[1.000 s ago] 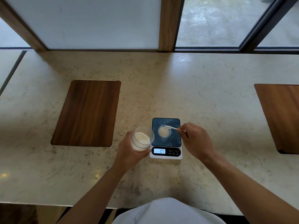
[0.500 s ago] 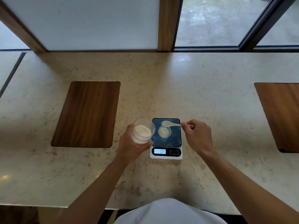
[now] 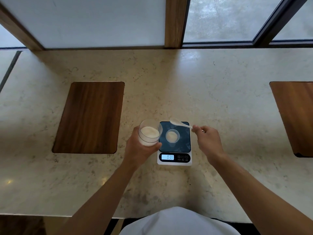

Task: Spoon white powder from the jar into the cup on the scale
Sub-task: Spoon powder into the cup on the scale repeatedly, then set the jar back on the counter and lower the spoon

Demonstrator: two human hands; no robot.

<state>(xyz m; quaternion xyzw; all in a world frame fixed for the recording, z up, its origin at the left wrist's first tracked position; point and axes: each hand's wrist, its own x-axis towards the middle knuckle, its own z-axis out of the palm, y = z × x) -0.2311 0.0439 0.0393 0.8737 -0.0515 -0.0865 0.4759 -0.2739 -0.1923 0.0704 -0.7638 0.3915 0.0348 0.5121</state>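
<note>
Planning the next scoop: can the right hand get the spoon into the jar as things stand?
Probably yes: the jar is open and tilted toward the spoon in the right hand, and nothing lies between them.

Cup [image 3: 172,136] top open; jar [image 3: 149,133] crowds its 9 o'clock, spoon [image 3: 179,122] hangs at 1 o'clock. Counter [image 3: 220,102] beyond clear.

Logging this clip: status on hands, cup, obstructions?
Left hand grips powder jar. Right hand holds spoon above scale. Cup holds powder. Nothing blocking.
</note>
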